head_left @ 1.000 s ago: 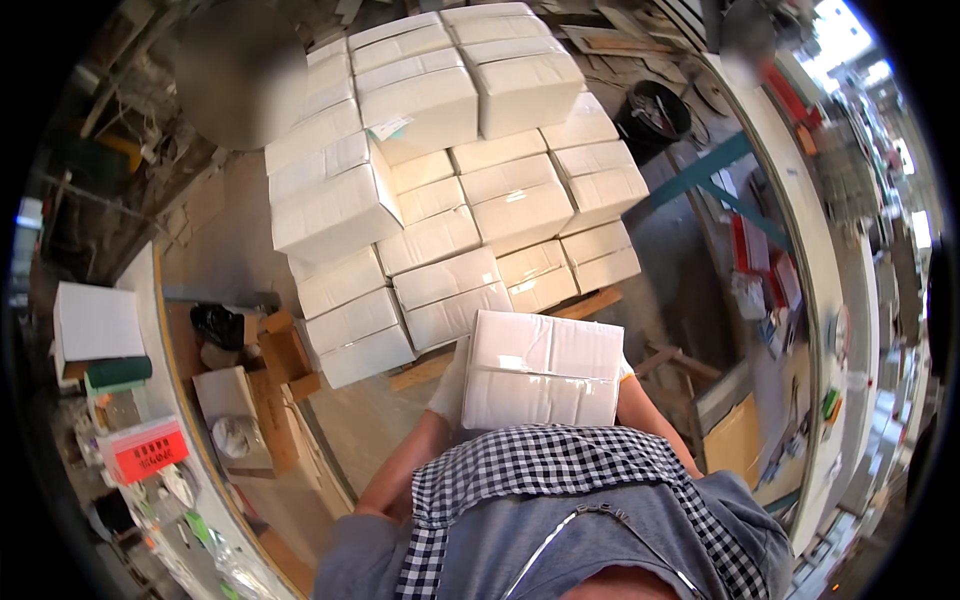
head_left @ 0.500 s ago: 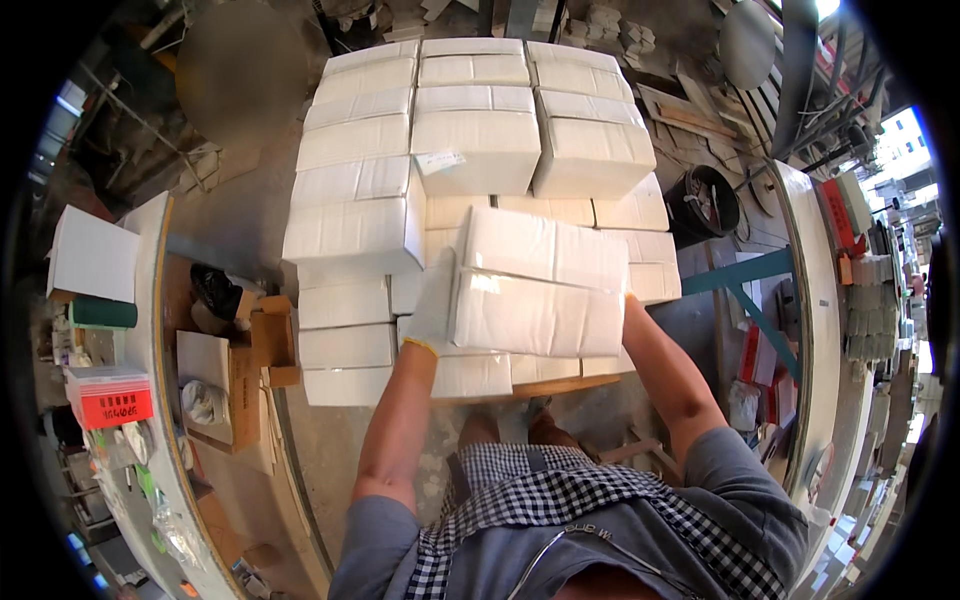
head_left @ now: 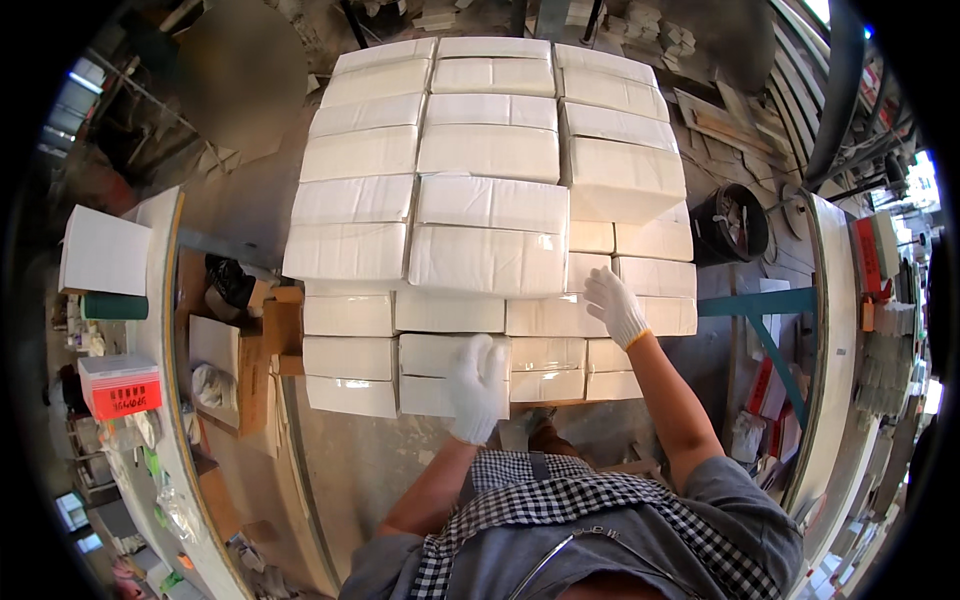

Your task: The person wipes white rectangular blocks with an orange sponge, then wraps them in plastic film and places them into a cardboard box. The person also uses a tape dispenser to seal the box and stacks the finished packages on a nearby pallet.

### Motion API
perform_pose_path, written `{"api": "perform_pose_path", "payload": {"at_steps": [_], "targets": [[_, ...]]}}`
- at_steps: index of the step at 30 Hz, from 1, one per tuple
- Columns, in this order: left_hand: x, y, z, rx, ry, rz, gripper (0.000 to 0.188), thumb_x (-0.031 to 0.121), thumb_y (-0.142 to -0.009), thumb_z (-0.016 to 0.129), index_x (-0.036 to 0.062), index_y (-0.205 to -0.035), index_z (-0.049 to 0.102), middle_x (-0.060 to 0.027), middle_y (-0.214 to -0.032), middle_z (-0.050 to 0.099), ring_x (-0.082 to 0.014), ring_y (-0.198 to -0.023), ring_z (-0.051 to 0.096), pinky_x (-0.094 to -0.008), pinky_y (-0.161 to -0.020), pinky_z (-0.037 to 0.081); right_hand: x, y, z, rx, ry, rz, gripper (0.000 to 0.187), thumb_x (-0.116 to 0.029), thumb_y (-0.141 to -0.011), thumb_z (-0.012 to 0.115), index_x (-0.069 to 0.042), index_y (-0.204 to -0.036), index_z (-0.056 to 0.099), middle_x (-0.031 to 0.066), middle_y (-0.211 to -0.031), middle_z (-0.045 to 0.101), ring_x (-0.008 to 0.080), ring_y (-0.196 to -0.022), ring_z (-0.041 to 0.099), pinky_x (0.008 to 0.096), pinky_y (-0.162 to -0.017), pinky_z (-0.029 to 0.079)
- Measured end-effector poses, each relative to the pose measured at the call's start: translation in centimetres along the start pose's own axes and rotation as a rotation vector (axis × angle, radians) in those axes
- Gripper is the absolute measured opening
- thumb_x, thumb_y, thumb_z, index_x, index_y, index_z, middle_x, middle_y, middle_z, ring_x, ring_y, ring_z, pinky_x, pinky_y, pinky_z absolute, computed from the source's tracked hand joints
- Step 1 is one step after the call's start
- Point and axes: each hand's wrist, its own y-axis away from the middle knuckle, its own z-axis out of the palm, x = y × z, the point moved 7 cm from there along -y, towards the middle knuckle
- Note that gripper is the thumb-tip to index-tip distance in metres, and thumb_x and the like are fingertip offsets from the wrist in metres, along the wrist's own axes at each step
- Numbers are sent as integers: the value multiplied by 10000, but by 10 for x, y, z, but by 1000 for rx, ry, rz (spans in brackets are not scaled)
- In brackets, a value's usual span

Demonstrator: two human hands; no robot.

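One box (head_left: 488,255) beyond left fingers (head_left: 494,366)

And here's the grey concrete floor (head_left: 345,440), a long pale workbench (head_left: 163,250) lining the left, a second pale workbench (head_left: 838,290) opposite, teal metal brace (head_left: 755,303) poking past its inner edge, bright white light (head_left: 922,180) beyond its outer edge!

Upper boxes (head_left: 488,260) lie on lower boxes (head_left: 450,313), back from their near edge; a bucket (head_left: 709,228) stands beyond the right edge.
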Motion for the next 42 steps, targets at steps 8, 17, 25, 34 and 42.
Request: {"api": "perform_pose_path", "payload": {"at_steps": [8,17,25,34,42], "targets": [[98,-114,-2,148,-550,596,371,222,-925,709,15,-1225,640,-169,-1164,653,-359,-1105,573,-493,-952,455,-158,83,108,188,797,-1041,461,-323,-957,650,-56,-1332,629,146,-1365,627,323,-1211,603,410,-1061,446],[97,-212,70,-51,-794,854,327,296,-881,693,57,-1100,654,-110,-1067,658,-305,-1058,590,-447,-946,455,-182,56,185,298,1229,-1344,296,-275,-923,627,-150,-1184,691,92,-1161,683,337,-1110,606,472,-935,484],[103,-189,68,59,-759,762,234,297,-879,658,70,-923,627,-111,-924,610,-309,-982,584,-454,-898,463,-173,82,183,248,1192,-1447,156,-220,-921,611,-147,-1036,687,125,-1078,683,365,-1016,614,491,-873,485],[108,-175,62,95,-683,710,202,294,-875,639,101,-928,614,-79,-948,580,-289,-1005,530,-446,-865,423,-219,-3,231,-385,1782,-582,393,-261,-924,567,-169,-1283,696,134,-1176,719,327,-1066,667,414,-886,535],[107,-169,56,112,-663,720,214,280,-843,641,102,-958,605,-77,-954,551,-280,-982,516,-437,-842,425,-207,-7,259,-815,1105,-365,548,-125,-984,524,-172,-1530,503,-1,-1160,634,162,-969,551,306,-797,487]]}}
